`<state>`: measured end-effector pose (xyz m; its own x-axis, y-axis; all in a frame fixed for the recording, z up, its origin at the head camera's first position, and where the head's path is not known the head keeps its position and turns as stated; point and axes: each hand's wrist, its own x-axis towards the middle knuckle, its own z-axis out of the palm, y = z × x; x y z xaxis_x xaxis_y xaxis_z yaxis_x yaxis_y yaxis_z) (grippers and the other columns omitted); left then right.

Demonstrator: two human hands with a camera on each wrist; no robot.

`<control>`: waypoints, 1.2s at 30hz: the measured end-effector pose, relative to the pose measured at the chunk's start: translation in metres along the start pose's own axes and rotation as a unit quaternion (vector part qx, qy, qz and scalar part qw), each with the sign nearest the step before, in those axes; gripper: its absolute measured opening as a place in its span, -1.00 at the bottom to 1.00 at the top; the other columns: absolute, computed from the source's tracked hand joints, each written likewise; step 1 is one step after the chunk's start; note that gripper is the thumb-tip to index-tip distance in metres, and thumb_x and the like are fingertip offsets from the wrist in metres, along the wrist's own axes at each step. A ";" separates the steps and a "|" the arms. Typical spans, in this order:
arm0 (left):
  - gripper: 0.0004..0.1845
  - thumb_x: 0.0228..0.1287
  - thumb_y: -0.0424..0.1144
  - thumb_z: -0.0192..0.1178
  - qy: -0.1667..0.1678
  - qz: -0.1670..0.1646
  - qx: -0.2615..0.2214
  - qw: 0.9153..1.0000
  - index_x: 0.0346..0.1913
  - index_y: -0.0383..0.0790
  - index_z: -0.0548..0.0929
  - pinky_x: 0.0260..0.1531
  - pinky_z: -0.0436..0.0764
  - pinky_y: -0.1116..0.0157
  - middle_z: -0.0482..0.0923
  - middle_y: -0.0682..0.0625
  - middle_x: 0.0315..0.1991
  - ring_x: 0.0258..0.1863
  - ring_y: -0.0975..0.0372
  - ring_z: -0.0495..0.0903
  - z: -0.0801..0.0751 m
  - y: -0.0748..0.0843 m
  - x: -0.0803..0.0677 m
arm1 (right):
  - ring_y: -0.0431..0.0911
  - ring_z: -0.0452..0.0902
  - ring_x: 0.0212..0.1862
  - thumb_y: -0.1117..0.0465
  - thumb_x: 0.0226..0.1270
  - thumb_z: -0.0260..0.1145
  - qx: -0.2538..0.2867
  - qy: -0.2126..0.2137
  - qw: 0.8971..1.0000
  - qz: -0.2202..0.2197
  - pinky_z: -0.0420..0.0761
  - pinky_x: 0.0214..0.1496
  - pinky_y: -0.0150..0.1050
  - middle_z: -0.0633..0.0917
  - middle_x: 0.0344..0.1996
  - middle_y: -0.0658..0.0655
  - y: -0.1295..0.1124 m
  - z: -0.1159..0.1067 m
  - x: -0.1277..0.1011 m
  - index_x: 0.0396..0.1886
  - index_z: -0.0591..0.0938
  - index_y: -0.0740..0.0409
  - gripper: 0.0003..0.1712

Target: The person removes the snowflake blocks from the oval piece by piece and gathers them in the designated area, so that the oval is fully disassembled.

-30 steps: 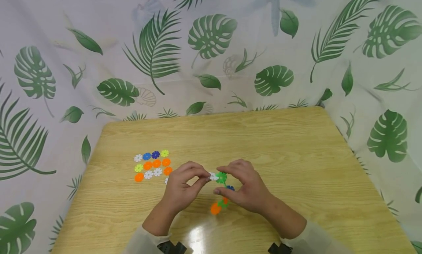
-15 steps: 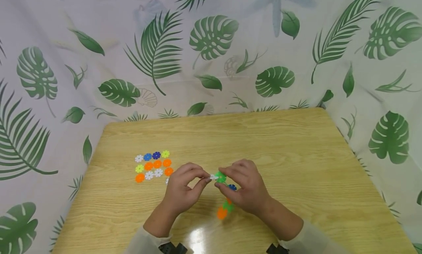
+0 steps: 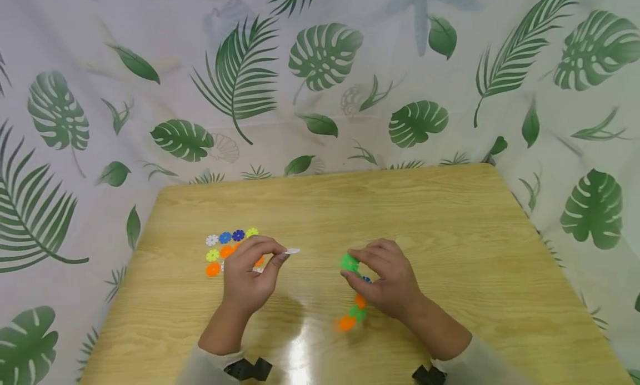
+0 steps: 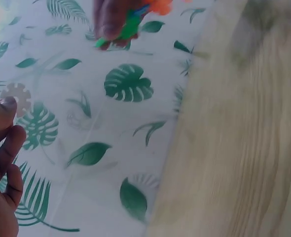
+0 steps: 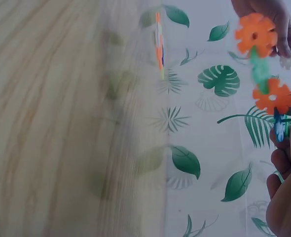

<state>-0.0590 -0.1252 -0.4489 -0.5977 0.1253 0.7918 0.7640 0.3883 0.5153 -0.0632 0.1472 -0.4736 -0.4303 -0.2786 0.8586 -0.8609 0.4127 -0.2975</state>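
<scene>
So the left hand (image 3: 248, 276) is pinching a single white snowflake disc (image 3: 292, 251) between thumb and fingertips, holding it up above the wooden table (image 3: 450, 229), just right of the loose pile of discs (image 3: 227, 250). That pile sits on the left part of the table and has white, blue, purple, yellow-green and orange pieces, with the hand covering some of them. In the left wrist view the same white disc (image 4: 17, 96) shows at the fingertip. The right hand (image 3: 387, 279) has its fingers curled around a joined chain of discs (image 3: 355, 296), near the middle of the table and well apart from the left hand. The bright green piece pokes out at the top of the grip, and an orange and green tail hangs down toward the near edge, blurry, so I can't really count the pieces. Right wrist view shows the chain (image 5: 264, 74) with two orange discs, a green link and something blue by the fingers. Leafy printed cloth (image 3: 320, 68) hangs all around behind.
</scene>
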 end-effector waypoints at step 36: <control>-0.90 0.33 -0.29 0.44 -0.088 -0.329 0.079 0.937 -0.14 -0.06 0.80 -0.24 0.51 0.23 0.74 0.19 -0.31 -0.28 0.28 0.65 -0.046 -0.028 -0.053 | 0.01 0.61 -0.27 -0.03 0.37 0.47 0.011 -0.011 1.000 0.007 0.53 -0.09 -0.03 0.81 -0.32 0.03 -0.003 -0.007 -0.002 -0.12 0.81 0.25 -0.60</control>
<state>-0.0378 -0.1847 -0.4898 -0.9681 -0.0442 0.2467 0.1799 0.5625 0.8070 -0.0578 0.1521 -0.4713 -0.4475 -0.2918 0.8453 -0.8605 0.3980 -0.3181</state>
